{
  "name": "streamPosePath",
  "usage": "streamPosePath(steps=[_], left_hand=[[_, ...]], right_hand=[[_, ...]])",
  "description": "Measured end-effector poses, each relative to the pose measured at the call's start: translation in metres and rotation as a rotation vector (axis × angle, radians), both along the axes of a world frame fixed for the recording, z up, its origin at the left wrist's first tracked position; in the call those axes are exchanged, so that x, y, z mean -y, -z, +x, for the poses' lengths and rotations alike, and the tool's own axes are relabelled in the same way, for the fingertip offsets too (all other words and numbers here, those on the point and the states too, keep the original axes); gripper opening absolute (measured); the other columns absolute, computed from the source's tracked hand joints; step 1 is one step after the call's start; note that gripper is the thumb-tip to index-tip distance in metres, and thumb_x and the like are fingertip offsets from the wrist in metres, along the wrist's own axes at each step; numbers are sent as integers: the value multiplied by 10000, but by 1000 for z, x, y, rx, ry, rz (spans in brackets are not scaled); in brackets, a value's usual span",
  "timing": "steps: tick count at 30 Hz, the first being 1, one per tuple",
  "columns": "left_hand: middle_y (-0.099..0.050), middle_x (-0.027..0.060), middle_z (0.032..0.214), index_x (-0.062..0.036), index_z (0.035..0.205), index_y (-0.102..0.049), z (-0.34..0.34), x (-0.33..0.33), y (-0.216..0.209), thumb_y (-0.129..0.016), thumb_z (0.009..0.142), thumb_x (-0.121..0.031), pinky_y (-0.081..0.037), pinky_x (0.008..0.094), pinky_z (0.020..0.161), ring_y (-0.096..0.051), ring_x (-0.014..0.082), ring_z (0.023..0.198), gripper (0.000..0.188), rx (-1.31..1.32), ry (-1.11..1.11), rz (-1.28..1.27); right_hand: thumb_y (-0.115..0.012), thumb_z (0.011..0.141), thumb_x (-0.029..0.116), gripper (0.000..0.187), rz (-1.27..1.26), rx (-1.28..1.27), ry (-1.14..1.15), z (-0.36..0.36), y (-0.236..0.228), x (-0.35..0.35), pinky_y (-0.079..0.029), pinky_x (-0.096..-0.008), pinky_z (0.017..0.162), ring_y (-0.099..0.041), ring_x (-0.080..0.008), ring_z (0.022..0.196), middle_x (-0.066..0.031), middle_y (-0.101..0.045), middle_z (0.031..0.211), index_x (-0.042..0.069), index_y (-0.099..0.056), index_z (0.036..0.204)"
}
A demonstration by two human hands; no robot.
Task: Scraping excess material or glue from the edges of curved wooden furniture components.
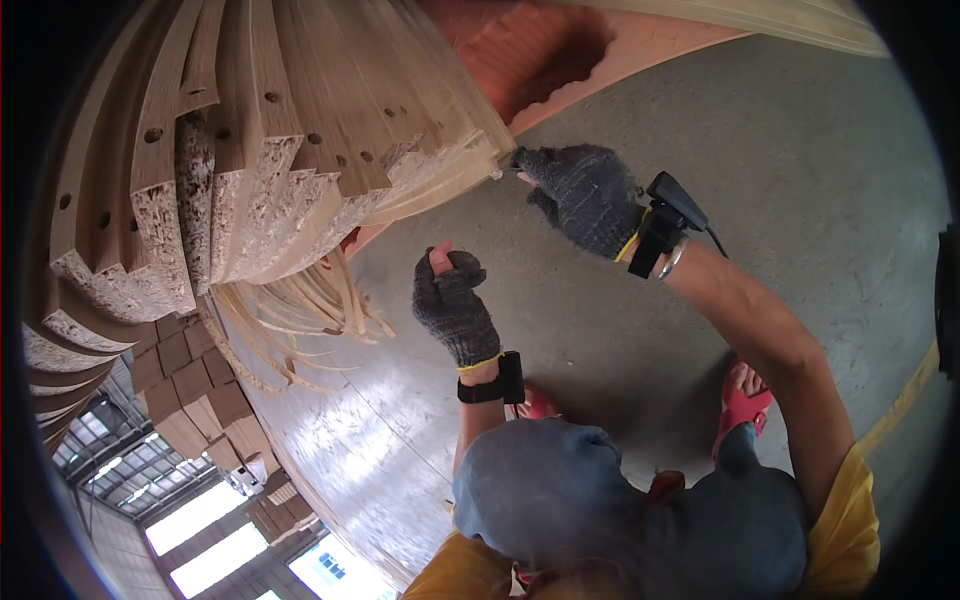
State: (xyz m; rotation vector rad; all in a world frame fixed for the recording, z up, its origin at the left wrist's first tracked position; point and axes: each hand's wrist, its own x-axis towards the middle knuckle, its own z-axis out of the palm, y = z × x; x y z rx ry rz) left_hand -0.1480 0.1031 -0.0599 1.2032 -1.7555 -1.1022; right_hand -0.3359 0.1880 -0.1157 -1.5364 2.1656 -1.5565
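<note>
A large stack of wood-grain particle boards (340, 80) fills the upper left, with drilled holes near its stepped, raw ends. At the near right corner of the stack, my right hand (590, 200), in a dark grey knit glove with bare fingertips, has its fingers closed. What they pinch at the board's corner is too small to make out. Lower and to the left, my left hand (452, 305) wears a matching glove. It is curled closed with the thumb tip up, apart from the boards, and nothing shows in it. Thin pale edging strips (335, 305) dangle in a bundle beneath the stack.
Orange-red plastic (560, 60) lies behind and under the boards. Grey concrete floor (800, 140) spreads to the right, with a yellow line (900, 400). Stacked brown cartons (195, 385) stand at the lower left. My feet in red sandals (742, 405) are close below.
</note>
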Motion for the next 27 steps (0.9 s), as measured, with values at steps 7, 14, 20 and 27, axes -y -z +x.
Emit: streamPosePath(steps=[7, 14, 20, 27], left_hand=[[-631, 60, 742, 29, 1044, -657, 2, 3, 5, -552, 1036, -316, -534, 285, 591, -608, 141, 656, 360, -14, 54, 4], [-633, 58, 747, 30, 1056, -656, 5, 4, 3, -539, 1041, -330, -536, 287, 596, -610, 138, 662, 379, 24, 19, -23], [-637, 60, 749, 31, 1055, -656, 6, 6, 6, -527, 1045, -326, -541, 291, 600, -616, 141, 667, 380, 24, 33, -27], [-641, 63, 754, 32, 1055, -656, 10, 11, 4, -531, 1043, -322, -538, 296, 605, -617, 143, 668, 376, 36, 16, -30]], right_hand=[[-718, 835, 183, 288, -56, -130, -62, -17, 16, 11, -508, -441, 625, -659, -302, 687, -108, -679, 790, 132, -650, 1110], [-751, 794, 233, 401, 86, -268, -83, -21, 12, 12, -520, -431, 653, -663, -271, 710, -81, -685, 814, 170, -648, 1176], [-755, 756, 238, 476, 156, -362, 11, -14, 10, 9, -525, -409, 679, -653, -238, 719, -41, -658, 807, 174, -616, 1207], [-751, 759, 241, 486, 222, -413, 5, -7, 4, 15, -535, -381, 665, -655, -206, 722, -27, -655, 814, 143, -605, 1212]])
